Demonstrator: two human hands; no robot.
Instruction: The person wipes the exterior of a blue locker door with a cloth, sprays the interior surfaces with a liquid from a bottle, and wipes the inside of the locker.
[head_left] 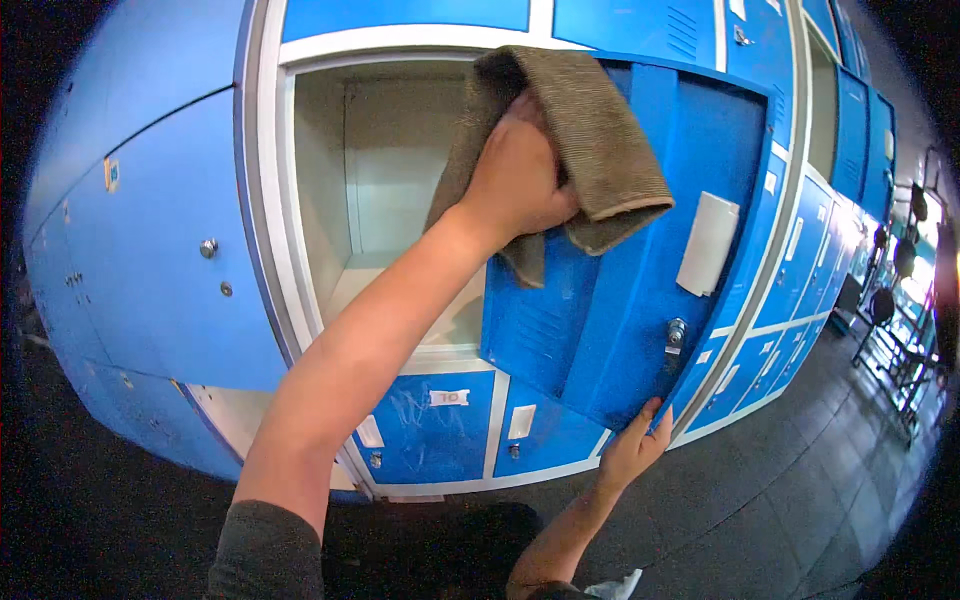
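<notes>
My left hand is closed on a brown ribbed cloth, bunched at the upper left part of an open blue locker door. The cloth hangs in folds over the top edge of the door, and its lower corners droop down the face. Part of my left fingers is hidden by the cloth. Lower down, my right hand grips the bottom edge of the same door, near its outer corner. On the door's inner face are a white plate and a metal lock.
Left of the door lies the pale open compartment. More blue lockers with small locks surround it, including a large door at the left. Dark floor tiles spread to the right, with gym-like equipment at the far right.
</notes>
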